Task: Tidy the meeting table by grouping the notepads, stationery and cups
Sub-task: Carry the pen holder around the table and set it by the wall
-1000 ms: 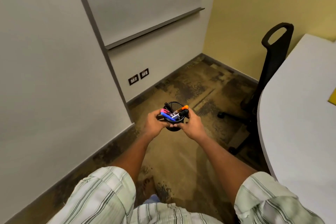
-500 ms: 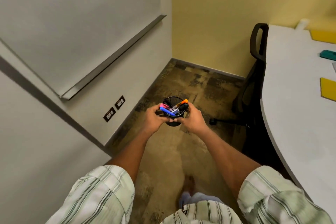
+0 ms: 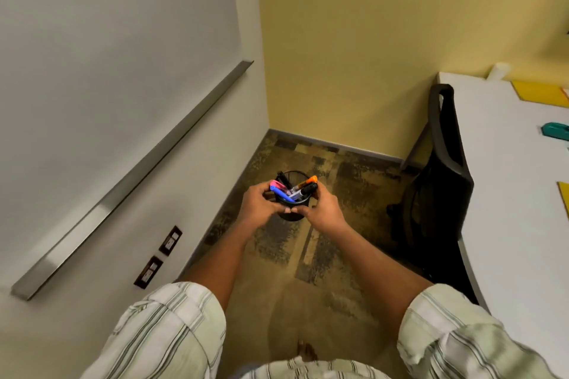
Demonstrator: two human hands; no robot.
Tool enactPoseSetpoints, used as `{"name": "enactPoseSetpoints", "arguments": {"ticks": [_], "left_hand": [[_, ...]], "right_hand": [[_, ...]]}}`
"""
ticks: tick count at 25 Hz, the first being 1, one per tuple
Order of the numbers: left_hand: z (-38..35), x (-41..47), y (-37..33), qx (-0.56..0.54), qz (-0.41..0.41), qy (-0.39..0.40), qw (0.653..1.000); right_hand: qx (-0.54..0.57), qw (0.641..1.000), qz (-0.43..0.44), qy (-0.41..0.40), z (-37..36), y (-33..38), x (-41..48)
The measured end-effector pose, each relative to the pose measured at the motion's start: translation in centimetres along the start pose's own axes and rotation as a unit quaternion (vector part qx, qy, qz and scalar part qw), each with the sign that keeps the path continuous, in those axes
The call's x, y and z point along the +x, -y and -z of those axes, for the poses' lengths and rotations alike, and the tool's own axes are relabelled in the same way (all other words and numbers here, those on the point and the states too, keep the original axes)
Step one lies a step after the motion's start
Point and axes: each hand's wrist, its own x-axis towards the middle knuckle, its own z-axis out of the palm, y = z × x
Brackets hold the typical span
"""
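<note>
carpet (image 3: 338, 255), pen cup (image 3: 291, 216) partly behind fingers (image 3: 320, 198)

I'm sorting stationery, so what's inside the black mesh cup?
Markers with orange, black, blue and pink caps stick out of the mesh cup. The left hand and right hand grip it, hiding its lower part.

Black wire-mesh pen holder (image 3: 291, 216): one
Coloured markers (image 3: 308, 182) inside: five visible
Yellow notepads (image 3: 538, 94) on white desk (image 3: 508, 209): two
Teal stapler (image 3: 555, 131): one
Black office chair (image 3: 443, 191): one
Brown wall sockets (image 3: 171, 240): two
</note>
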Motion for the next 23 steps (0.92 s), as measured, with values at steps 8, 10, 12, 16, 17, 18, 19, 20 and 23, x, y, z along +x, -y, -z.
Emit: {"name": "enactPoseSetpoints", "arguments": {"ticks": [8, 10, 12, 16, 17, 18, 19, 20, 23], "left_hand": [[1.5, 19.5, -2.6, 0.021, -0.022, 0.039, 0.999], [1.6, 24.3, -3.1, 0.023, -0.027, 0.060, 0.998], [2.0, 29.1, -3.8, 0.031, -0.033, 0.076, 0.996], [2.7, 37.0, -5.9, 0.052, -0.055, 0.137, 0.988], [2.6, 39.1, -6.5, 0.057, -0.064, 0.145, 0.986], [2.1, 41.0, -6.9, 0.058, -0.076, 0.160, 0.982], [1.6, 42.6, -7.4, 0.062, -0.082, 0.174, 0.979], [1.1, 43.5, -7.8, 0.061, -0.080, 0.181, 0.978], [-1.3, 48.0, -8.6, 0.058, -0.078, 0.207, 0.973]], "right_hand": [[-0.002, 0.998, -0.016, -0.065, 1.0, 3.0, 17.1], [0.008, 0.995, -0.024, -0.092, 0.7, 3.4, 21.4], [0.017, 0.992, -0.050, -0.117, 0.5, 4.1, 25.1], [0.019, 0.984, -0.075, -0.162, 1.1, 5.9, 31.6], [0.029, 0.980, -0.080, -0.180, 1.4, 6.1, 33.0], [0.036, 0.976, -0.087, -0.195, 1.9, 6.2, 34.3], [0.041, 0.974, -0.092, -0.205, 2.4, 6.1, 35.5], [0.040, 0.972, -0.094, -0.209, 2.7, 6.0, 36.3], [0.045, 0.967, -0.109, -0.225, 4.5, 4.9, 40.0]]}}
